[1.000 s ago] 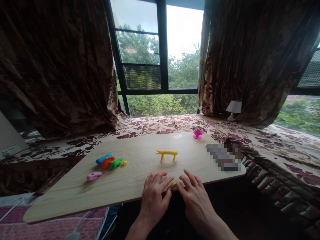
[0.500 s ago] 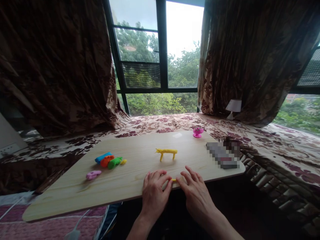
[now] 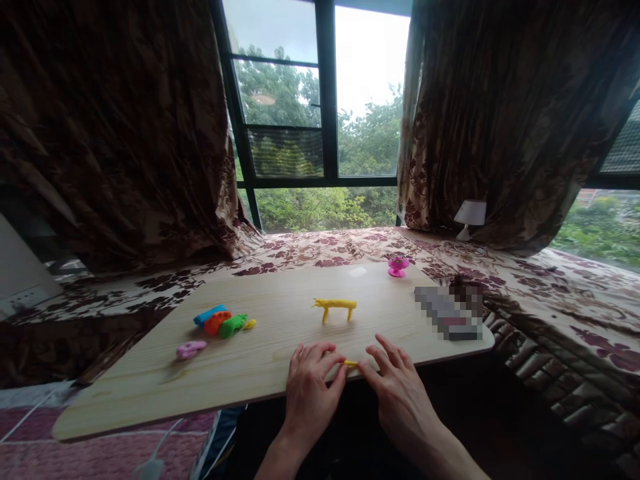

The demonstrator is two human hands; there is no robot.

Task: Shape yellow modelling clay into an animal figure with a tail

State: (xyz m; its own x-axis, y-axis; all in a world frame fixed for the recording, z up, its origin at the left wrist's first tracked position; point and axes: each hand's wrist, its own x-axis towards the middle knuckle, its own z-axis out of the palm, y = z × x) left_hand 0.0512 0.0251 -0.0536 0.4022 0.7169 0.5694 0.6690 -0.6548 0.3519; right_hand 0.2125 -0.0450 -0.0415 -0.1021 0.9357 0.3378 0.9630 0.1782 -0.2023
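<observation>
A thin strip of yellow modelling clay (image 3: 351, 363) spans the gap between my two hands at the near edge of the table. My left hand (image 3: 314, 381) has its thumb and forefinger closed on the left end. At the other end, the lower fingertips of my right hand (image 3: 400, 380) are on the strip, while its upper fingers are spread. Part of each grip is hidden behind the fingers. Beyond my hands, a yellow clay animal (image 3: 336, 304) stands on thin legs, with small prongs at its left end.
Blue (image 3: 210, 313), orange (image 3: 217, 325) and green clay (image 3: 233, 326) lie together on the left of the wooden table (image 3: 150, 393), with a small yellow bit (image 3: 250, 324). Pink clay (image 3: 191, 350) lies nearer. A pink toy (image 3: 398, 267) stands far right, above a blurred grey object (image 3: 450, 320).
The yellow clay between my hands went from a short, partly covered piece to a thin visible strip. My right hand has shifted slightly to the right, widening the gap.
</observation>
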